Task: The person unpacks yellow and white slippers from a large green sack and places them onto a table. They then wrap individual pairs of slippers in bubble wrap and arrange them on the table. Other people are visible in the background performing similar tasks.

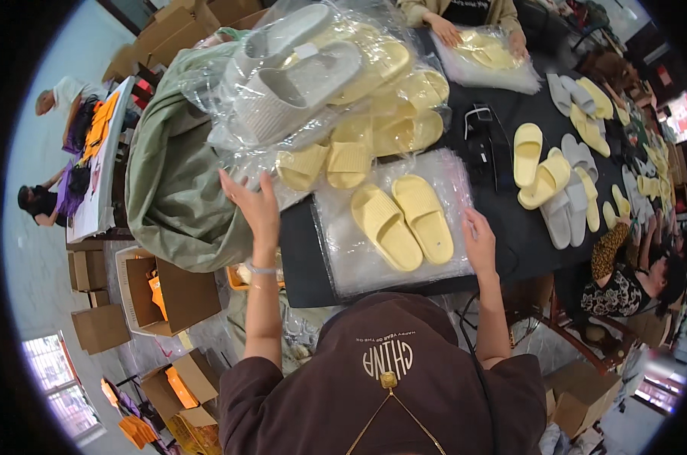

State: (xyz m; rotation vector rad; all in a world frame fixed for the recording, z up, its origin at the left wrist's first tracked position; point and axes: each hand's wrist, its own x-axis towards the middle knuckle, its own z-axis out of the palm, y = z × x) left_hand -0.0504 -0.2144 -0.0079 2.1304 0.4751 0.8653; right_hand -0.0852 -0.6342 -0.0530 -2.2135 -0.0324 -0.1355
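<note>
Though perhaps foam, rounded yellow slippers [428, 218] atop glossy plastic [337, 254]

Bagged slippers [301, 80] bar the left hand [256, 208] on its far side, a green sack [157, 186] on its left. 2 yellow slippers [425, 220] lie between the hands. Right of the right hand [480, 241], black table [516, 239] leaves room, up to a black device [481, 155] far and loose slippers [544, 184] right.

Printed in pale capitals [386, 358] across the chest of the brown T-shirt [305, 398], upside down in this view: large and slightly arched, with a smaller line curving alongside. Also lettered in white, on a black top [468, 9] cut off by the upper edge. Marked tiny and dark on the insole of a yellow slipper [425, 220], too small to make out.
</note>
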